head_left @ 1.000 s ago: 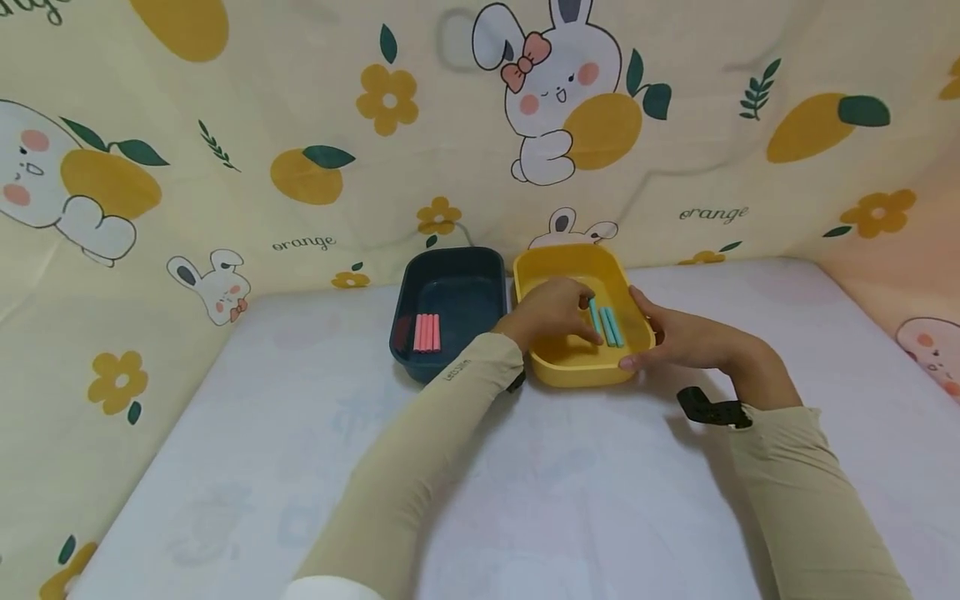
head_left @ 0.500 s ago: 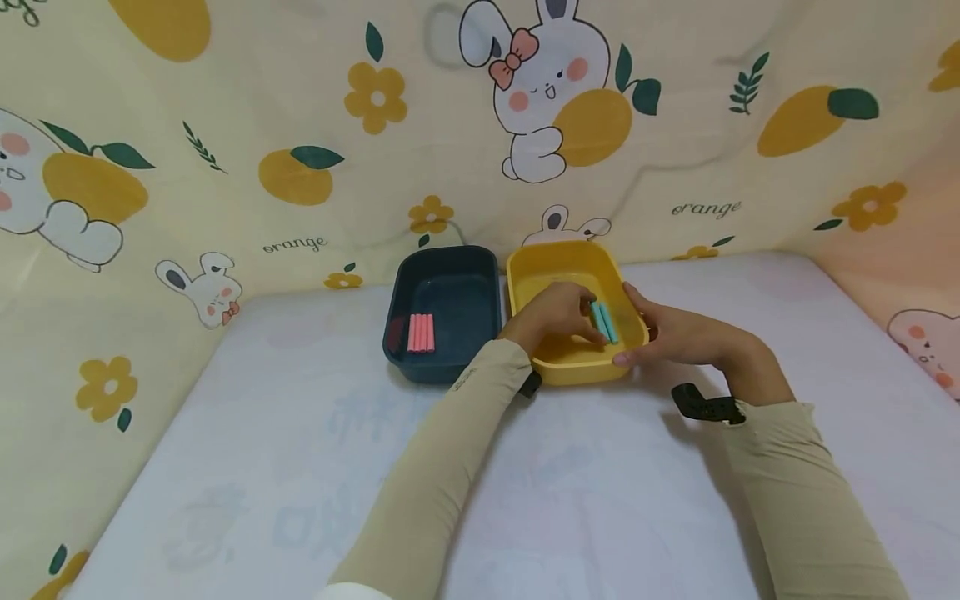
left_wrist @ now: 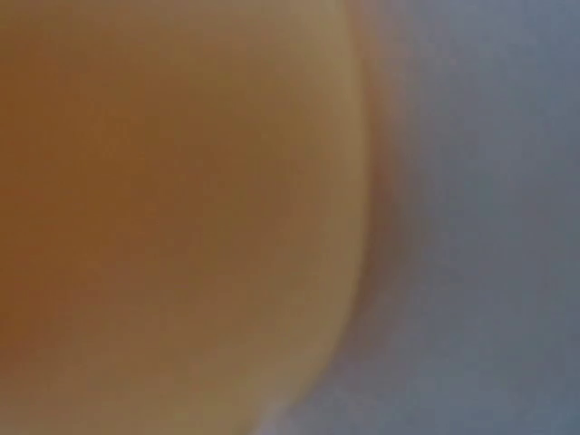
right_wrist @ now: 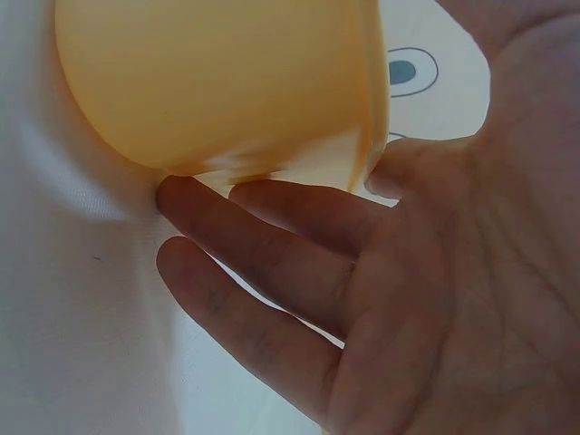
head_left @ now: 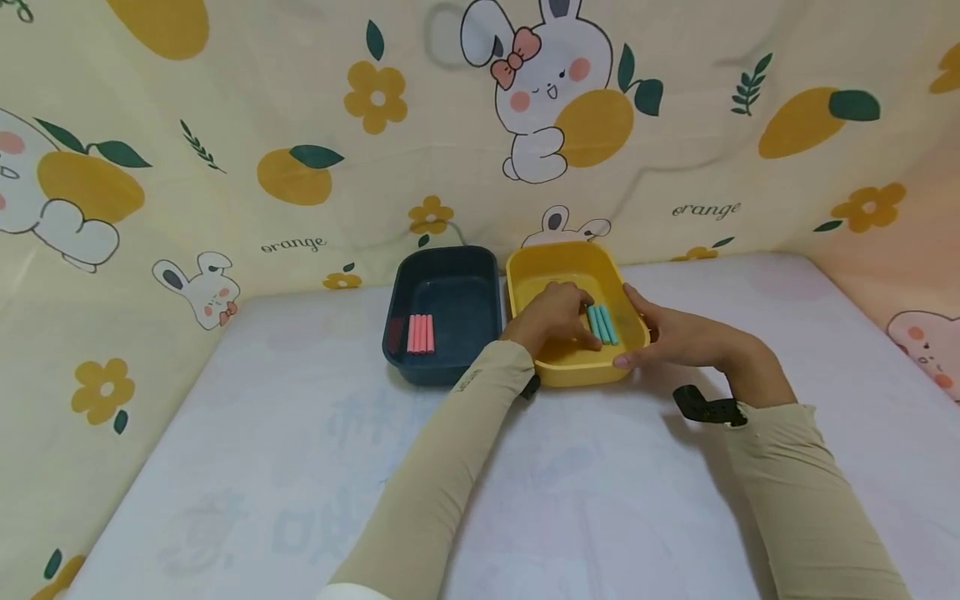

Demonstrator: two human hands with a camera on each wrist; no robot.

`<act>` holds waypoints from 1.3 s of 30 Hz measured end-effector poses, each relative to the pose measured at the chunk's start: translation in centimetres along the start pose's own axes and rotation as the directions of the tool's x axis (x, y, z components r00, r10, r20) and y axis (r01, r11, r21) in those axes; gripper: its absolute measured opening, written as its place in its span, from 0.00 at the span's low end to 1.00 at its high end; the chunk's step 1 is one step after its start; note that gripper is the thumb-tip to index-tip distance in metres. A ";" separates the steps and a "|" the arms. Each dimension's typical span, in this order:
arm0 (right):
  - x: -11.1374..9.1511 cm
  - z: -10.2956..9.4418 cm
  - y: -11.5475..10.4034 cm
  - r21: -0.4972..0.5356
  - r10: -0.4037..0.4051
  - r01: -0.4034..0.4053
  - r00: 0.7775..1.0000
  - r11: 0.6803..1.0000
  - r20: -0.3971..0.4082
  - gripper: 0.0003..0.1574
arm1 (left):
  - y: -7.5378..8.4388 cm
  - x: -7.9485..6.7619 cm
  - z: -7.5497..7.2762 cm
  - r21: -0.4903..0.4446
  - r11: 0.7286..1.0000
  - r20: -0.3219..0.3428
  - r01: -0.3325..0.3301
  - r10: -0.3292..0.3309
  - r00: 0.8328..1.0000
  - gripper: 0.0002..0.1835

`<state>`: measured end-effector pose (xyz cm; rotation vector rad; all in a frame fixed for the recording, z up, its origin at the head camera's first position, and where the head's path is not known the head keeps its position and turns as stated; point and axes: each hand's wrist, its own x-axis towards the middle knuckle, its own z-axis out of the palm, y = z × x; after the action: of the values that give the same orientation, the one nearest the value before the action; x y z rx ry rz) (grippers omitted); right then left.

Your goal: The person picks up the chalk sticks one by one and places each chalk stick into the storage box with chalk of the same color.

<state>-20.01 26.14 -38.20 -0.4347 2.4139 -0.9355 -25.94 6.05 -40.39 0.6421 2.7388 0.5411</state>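
Note:
In the head view my left hand [head_left: 551, 317] reaches into the yellow box [head_left: 555, 258], pinching the leftmost of several teal chalk-like sticks [head_left: 605, 323] by its ends between thumb and fingers. The sticks lie side by side near the box's right wall. My right hand [head_left: 686, 337] holds that wall from outside, fingers at the rim and thumb at the near right corner. The right wrist view has the hand's fingers [right_wrist: 254, 254] stretched along the box wall [right_wrist: 227, 91]. A blurred yellow surface [left_wrist: 181, 208] takes up much of the left wrist view.
Left of the yellow box stands a dark blue box [head_left: 457, 292], with several pink sticks [head_left: 421, 333] in a row by its left wall. Both boxes stand near the back edge of the white-covered table [head_left: 562, 483], before a patterned cloth [head_left: 225, 83].
My left hand has lowered slightly, and the leftmost teal stick now lies close against the others. The right hand keeps its hold on the yellow box. The head view has shifted a little.

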 end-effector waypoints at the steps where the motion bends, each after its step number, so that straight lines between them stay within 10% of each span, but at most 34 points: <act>1: 0.0 0.0 0.0 -0.003 0.001 -0.001 1.000 1.000 0.000 0.75 | 0.0 0.0 0.0 0.018 1.000 0.002 -0.003 0.003 1.000 0.37; 25: 0.0 0.1 -0.2 0.008 0.007 -0.008 1.000 1.000 0.008 0.75 | -0.1 -0.1 0.2 0.150 0.988 0.034 -0.017 0.012 0.999 0.40; 39: -0.4 0.0 -0.4 0.016 -0.002 0.002 1.000 1.000 0.003 0.74 | 0.1 -0.1 0.0 0.071 0.997 0.041 -0.013 0.010 0.999 0.46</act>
<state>-19.67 25.99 -37.77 -0.4332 2.4021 -0.9533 -25.84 6.14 -40.34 0.6789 2.7280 0.4300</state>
